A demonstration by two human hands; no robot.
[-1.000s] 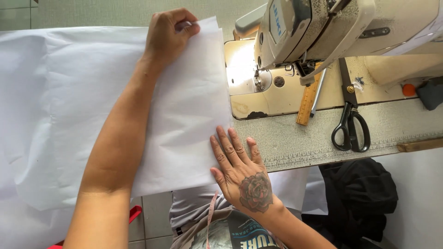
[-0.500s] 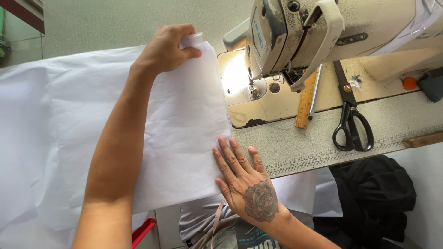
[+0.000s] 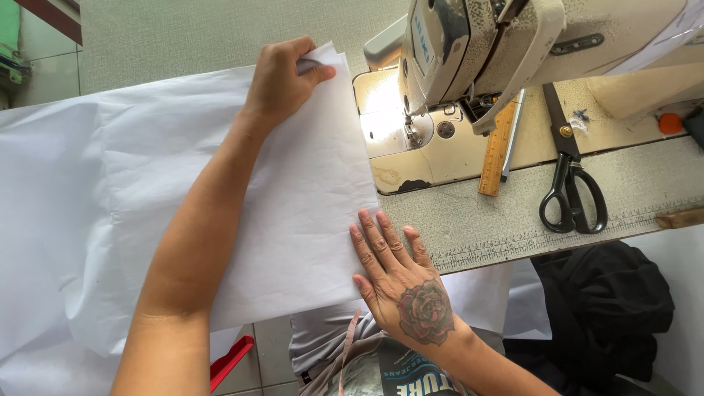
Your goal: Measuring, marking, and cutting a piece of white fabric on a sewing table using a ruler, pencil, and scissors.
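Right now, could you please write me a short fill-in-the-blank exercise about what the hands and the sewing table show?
1. The left hand pinches the far corner of the ____ fabric.
2. The right hand lies ____ on the fabric's near edge, fingers spread.
3. The black-handled scissors lie on the table beside a wooden ____.
4. The sewing machine stands to the ____ of the fabric.

Missing words: white; flat; ruler; right

The white fabric (image 3: 147, 191) runs off the left edge, its extent unseen.
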